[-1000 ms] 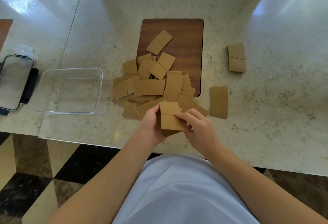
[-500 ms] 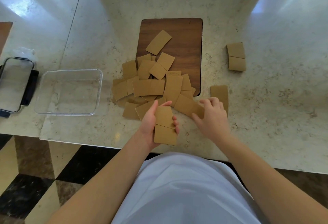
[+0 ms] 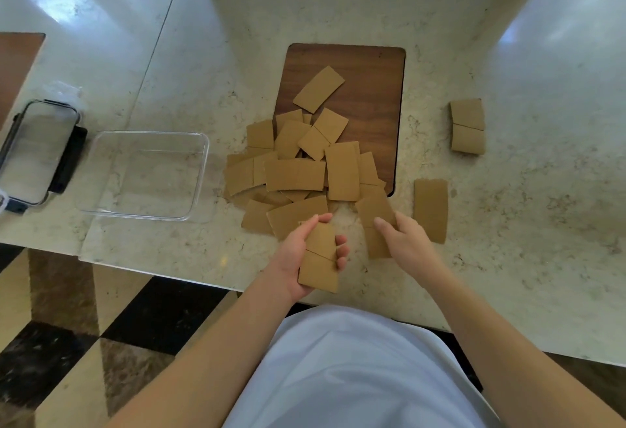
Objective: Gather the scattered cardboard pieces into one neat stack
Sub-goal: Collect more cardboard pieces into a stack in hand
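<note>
Small stack of cardboard pieces [image 3: 320,258] gripped in left hand [image 3: 298,258] above near edge of marble counter [image 3: 508,38], fingers curled round it. Long piece [image 3: 376,224] pinched by right hand [image 3: 406,244] just beside. Beyond, loose heap [image 3: 298,170] spilling off wooden board [image 3: 372,89]; single strip [image 3: 431,211] and pair [image 3: 467,126] to right. Clear tub [image 3: 101,204] at left.

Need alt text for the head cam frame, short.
A person's left hand holds a small stack of cardboard pieces above a marble counter while the right hand grips another piece from a scattered pile overlapping a wooden board. A clear container sits left.
</note>
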A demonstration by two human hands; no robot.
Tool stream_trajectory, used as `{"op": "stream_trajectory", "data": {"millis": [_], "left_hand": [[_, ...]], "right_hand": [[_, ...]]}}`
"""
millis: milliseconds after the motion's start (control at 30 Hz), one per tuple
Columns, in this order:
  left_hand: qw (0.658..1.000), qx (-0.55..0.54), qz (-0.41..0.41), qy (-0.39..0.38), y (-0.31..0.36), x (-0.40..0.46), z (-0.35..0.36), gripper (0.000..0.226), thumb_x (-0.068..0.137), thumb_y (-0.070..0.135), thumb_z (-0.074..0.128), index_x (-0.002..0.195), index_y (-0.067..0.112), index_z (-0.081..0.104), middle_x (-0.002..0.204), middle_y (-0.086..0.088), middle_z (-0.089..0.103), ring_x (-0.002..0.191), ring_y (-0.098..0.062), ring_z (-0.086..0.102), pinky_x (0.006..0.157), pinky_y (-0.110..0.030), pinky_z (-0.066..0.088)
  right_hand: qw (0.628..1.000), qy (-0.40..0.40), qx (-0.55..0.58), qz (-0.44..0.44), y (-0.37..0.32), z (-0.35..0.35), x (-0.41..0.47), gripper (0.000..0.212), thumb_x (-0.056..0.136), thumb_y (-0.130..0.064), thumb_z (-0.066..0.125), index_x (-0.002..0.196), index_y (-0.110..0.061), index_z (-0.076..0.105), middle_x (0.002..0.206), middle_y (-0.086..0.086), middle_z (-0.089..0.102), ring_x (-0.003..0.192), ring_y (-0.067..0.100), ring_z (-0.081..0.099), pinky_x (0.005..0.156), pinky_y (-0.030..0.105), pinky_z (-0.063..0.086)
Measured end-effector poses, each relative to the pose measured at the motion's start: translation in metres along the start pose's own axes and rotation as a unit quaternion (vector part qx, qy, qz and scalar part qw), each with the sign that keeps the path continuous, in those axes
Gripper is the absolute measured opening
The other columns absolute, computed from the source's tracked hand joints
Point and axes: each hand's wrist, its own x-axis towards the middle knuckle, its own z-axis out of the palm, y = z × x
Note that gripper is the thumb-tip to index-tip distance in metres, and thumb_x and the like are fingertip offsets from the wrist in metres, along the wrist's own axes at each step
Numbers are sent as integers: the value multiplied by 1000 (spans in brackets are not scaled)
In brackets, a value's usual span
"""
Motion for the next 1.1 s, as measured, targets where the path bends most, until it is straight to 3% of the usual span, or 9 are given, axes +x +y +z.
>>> {"op": "stream_trajectory", "data": {"millis": [67, 133, 300, 433, 533, 633, 833, 1000, 1100], "left_hand": [[1000, -8, 20, 12, -4, 2, 2, 38, 102, 47, 57, 127, 17, 59, 89, -19, 68, 71, -30, 67, 60, -37, 59], [999, 0, 44, 12, -7, 5, 5, 47, 98, 55, 59, 126, 17, 60, 96, -19, 68, 77, -30, 68, 67, -40, 59], [998, 35, 44, -35, -4, 2, 15, 46, 89, 36, 71, 130, 16, 66, 115, -19, 72, 96, -33, 70, 82, -46, 60], [995, 87, 44, -25, -7, 5, 19, 33, 109, 14, 47, 136, 27, 59, 120, -24, 74, 103, -38, 71, 85, -51, 61], [999, 32, 20, -14, -6, 5, 23, 31, 109, 17, 45, 134, 29, 59, 99, -22, 76, 80, -35, 74, 68, -47, 62], [1000, 4, 18, -12, -2, 5, 25, 26, 102, 32, 58, 126, 22, 59, 88, -16, 68, 69, -28, 65, 57, -34, 55], [1000, -6, 12, -17, 4, 4, 26, 32, 100, 46, 58, 115, 18, 59, 88, -17, 67, 73, -29, 66, 59, -35, 55], [1000, 16, 10, -2, 9, 2, 25, 28, 100, 40, 60, 117, 17, 60, 85, -16, 67, 71, -29, 67, 59, -35, 56], [999, 26, 17, 17, 11, 3, 25, 28, 103, 38, 57, 121, 17, 59, 88, -17, 65, 71, -29, 67, 60, -36, 55]], "right_hand": [[992, -16, 113, 59, -8, 2, -10, 29, 106, -38, 46, 91, -20, 63, 80, -4, 63, 64, 7, 61, 56, 30, 49], [985, -44, 138, 97, -15, 7, -20, 30, 104, -40, 41, 86, -23, 57, 75, -2, 56, 55, 8, 49, 50, 24, 36], [995, -102, 2, 15, -25, 28, -40, 38, 109, -41, 30, 93, -23, 60, 91, 6, 63, 75, 17, 56, 64, 32, 45], [955, -136, -252, -76, -19, 26, -40, 40, 107, -50, 19, 86, -39, 51, 85, 2, 65, 81, 27, 65, 68, 40, 50], [971, 36, -234, -6, -7, 1, -24, 51, 99, -66, 32, 90, -25, 61, 80, -5, 66, 73, 18, 63, 62, 34, 50], [938, 215, -268, 49, 8, -33, -1, 67, 93, -63, 58, 127, -5, 53, 121, 12, 57, 111, 31, 55, 90, 45, 50], [929, 250, -248, 114, 13, -44, 25, 96, 81, -58, 77, 142, 3, 37, 143, 21, 44, 133, 38, 42, 106, 49, 42], [967, 214, -90, 108, 7, -54, 31, 53, 87, -40, 79, 118, -10, 49, 122, 14, 62, 104, 29, 61, 82, 44, 55], [978, 197, -43, 56, -1, -51, 23, 35, 86, -36, 80, 108, -16, 61, 109, 4, 65, 85, 12, 58, 66, 31, 50]]}}
